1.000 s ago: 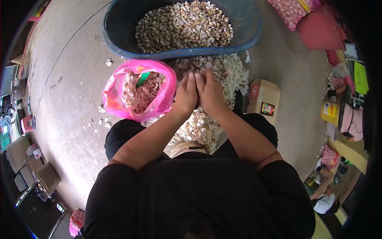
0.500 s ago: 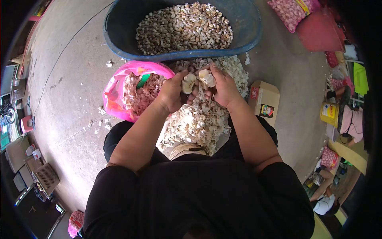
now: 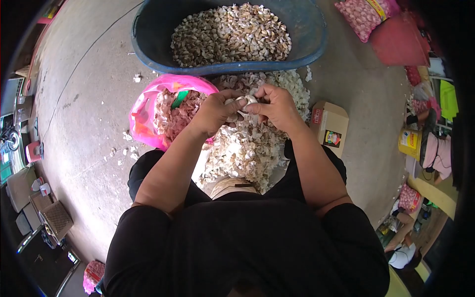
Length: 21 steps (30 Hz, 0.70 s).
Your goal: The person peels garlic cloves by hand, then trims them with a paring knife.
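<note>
My left hand is closed around garlic, its thumb pressed on a white piece. My right hand meets it from the other side, thumb and fingertips pinching the same garlic. The fingers partly cover the garlic, so its full shape is hidden. Below both hands lies a heap of papery garlic skins between my legs. Beyond them, a large dark blue tub holds many loose garlic cloves. Just left of my left hand, a pink plastic bag is stuffed with reddish skins.
An open cardboard box stands on the concrete floor to the right. Farther right are a red container, a net sack of garlic, a yellow bucket and parts of other people. A plastic crate sits far left.
The two garlic pieces, held apart before, are now together between my hands. My right hand has turned, with its thumb and fingers pinching inward.
</note>
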Motion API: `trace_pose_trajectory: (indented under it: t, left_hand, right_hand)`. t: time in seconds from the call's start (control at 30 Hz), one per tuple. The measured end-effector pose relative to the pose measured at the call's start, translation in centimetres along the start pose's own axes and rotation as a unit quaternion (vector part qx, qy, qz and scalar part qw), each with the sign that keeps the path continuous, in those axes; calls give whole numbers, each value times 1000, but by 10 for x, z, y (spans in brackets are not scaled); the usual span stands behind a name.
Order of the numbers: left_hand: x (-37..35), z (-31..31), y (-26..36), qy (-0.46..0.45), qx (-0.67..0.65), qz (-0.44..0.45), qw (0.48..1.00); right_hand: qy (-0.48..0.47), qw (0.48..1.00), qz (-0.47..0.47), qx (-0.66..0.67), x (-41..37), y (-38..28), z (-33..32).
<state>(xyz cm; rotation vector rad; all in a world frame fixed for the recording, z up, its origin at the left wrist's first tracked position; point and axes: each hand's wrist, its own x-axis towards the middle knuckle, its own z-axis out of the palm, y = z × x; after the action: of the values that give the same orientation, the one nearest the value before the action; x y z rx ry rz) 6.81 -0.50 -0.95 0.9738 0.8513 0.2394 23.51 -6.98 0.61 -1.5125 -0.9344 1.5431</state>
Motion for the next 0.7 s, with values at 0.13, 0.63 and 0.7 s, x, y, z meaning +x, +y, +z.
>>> trace_pose_trajectory:
  t: [0.13,0.63,0.7]
  left_hand:
    - [-7,8,11,10,-10,23,1000]
    - [-1,9,2,102,-142,87,981]
    - [-3,9,6,79,-67,89,991]
  right_hand:
    - [34,994,-95,-29,0,0,8]
    - [55,987,-151,-20,-1,6,21]
    - [67,970,-208,-107,0,10,19]
